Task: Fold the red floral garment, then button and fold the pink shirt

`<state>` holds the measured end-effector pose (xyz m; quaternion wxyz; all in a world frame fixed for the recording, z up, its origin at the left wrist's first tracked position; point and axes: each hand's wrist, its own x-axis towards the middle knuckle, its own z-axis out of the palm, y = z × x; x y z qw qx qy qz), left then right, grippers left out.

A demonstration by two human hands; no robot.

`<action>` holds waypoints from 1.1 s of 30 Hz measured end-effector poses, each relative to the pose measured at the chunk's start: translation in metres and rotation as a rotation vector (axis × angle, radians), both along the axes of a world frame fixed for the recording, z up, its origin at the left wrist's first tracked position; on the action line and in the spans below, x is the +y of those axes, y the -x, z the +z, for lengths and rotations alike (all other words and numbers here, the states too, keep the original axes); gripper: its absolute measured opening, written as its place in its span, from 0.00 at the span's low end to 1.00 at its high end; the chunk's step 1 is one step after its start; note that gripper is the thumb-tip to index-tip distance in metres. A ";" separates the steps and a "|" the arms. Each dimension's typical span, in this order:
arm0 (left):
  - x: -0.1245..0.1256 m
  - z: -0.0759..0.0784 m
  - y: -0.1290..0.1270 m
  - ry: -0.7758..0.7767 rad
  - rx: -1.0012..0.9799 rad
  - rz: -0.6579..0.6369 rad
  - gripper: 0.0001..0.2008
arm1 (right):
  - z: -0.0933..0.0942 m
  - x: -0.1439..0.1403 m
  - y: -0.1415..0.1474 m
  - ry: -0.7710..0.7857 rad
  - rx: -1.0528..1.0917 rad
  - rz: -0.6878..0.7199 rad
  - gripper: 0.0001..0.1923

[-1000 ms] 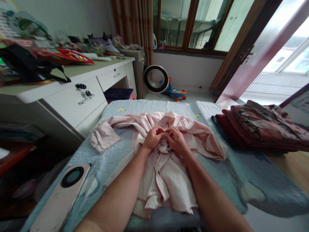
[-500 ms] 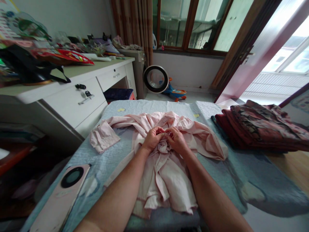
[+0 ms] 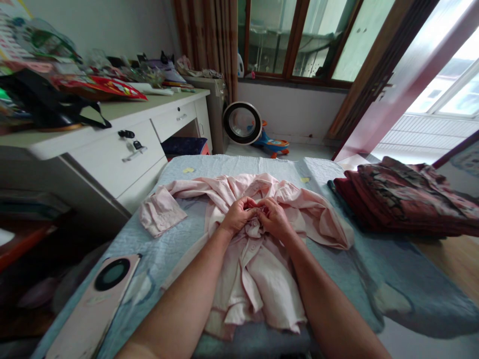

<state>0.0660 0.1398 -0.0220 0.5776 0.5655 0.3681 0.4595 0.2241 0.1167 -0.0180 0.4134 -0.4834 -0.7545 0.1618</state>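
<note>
- I can see the left hand [image 3: 236, 218] on the pink shirt [image 3: 273, 279], its thumb and forefinger pinched together on the cloth at the front of it.
- The right hand [image 3: 275, 218] mirrors it from the other side, fingers bent inward and gripping the same patch; the two sets of fingertips all but meet. Whether a button or just an edge of fabric sits between them, I can't tell from here.
- The shirt lies spread out right under the fingers: bunched cloth directly below them, one pale button [image 3: 253, 248] a little nearer the person, and the wrinkled hem well toward the person's body.
- Beyond the fingers, the upper part of the shirt fans out. One sleeve [image 3: 160, 212] stretches left of them and ends in a flat, turned-over piece; the other sleeve [image 3: 325, 222] curves off to their right.
- All of it rests on a pale blue cover [image 3: 243, 162], which reaches past the fingers on every side.
- Nearer the person and well left of the fingers lies a flat pink panel [image 3: 93, 304] with a dark disc on it.
- Well to the right of the fingers sits a folded stack of dark red, patterned cloth [image 3: 411, 199].
- Far beyond the fingers are a round washer door [image 3: 242, 123], standing ajar, and a blue and orange ride-on toy [image 3: 273, 143]; a white desk [image 3: 112, 154] stands off to their left.
</note>
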 end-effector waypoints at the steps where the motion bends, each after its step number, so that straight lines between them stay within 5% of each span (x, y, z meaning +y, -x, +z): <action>1: 0.000 0.000 0.000 -0.005 0.008 0.006 0.16 | 0.000 0.000 0.000 -0.002 -0.001 -0.001 0.08; 33: -0.003 -0.005 -0.003 -0.210 0.224 0.135 0.08 | -0.006 0.003 0.000 -0.027 -0.010 -0.052 0.11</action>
